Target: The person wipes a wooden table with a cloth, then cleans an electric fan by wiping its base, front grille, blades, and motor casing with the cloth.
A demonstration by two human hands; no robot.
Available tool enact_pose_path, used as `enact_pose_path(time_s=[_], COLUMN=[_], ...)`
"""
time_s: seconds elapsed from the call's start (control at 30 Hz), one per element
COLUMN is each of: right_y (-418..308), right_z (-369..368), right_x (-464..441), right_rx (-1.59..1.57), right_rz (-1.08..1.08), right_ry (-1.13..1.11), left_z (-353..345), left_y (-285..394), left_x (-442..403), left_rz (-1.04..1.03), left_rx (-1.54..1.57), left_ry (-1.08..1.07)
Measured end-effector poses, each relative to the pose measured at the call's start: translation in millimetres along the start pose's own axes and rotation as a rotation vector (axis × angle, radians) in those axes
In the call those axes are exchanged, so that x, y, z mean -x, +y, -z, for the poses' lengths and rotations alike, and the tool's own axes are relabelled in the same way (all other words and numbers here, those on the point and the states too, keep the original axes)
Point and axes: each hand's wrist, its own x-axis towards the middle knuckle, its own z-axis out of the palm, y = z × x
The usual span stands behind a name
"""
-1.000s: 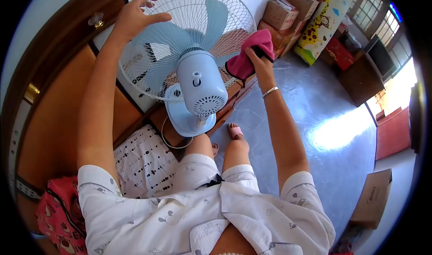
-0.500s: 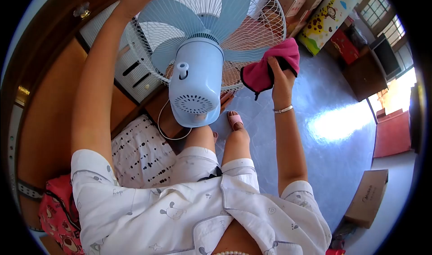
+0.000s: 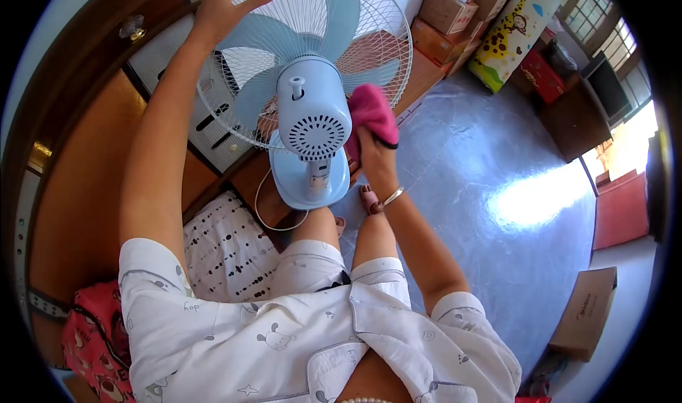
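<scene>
On wooden surface (image 3: 246,180), blue fan (image 3: 315,108); boxes (image 3: 446,11) beyond, glossy floor (image 3: 458,197) alongside

Home room is indicated: a table fan (image 3: 313,99) is seen, cardboard boxes (image 3: 446,12) are stacked, a cartoon-printed panel (image 3: 503,44) is propped beside them, pink slippers (image 3: 369,201) are worn, spotted fabric (image 3: 231,250) is seen, windows (image 3: 587,13) are barred.

The fan motor housing (image 3: 312,104) looks like smooth, lightly glossy plastic, the blades (image 3: 342,23) plastic with a soft sheen, the guard (image 3: 383,53) coated wire; the pink cloth (image 3: 376,115) is matt and plush, the bracelet (image 3: 393,195) polished metal, the floor (image 3: 465,165) smooth and highly glossy, the carton (image 3: 586,314) matt cardboard, the spotted fabric (image 3: 231,250) matt and softly creased
</scene>
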Motion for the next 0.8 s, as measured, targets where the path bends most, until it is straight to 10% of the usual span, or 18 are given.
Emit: enact_pose_path(time_s=[0.07,0.23,0.37,0.5,0.8], right_y=[-24.9,10.6,-10.1,-9.2,-24.4], right_z=[-19.9,3.6,7.5,-17.8,-11.4], right_x=[14.8,58.6,43.2,62.9,64.3], right_rx=[-0.502,-0.438,-0.142,-0.098,0.21], right_rz=[-0.547,-1.06,-0.755,-0.512,-0.307], right_ry=[0.031,-0.345,-0.65,-0.26,-0.209], left_z=[2.1,-0.6,-11.7,-22.4,-55.3], left_y=[-6.1,-11.1,-6.8,10.3,56.4], left_x=[4.0,1.0,-3.1,-13.2,-14.6], left_rz=[0.025,0.046,0.011,-0.06,-0.141], left_rx=[0.029,0.127,0.157,0.217,0.22], left_ry=[0.025,0.062,0.049,0.016,-0.008])
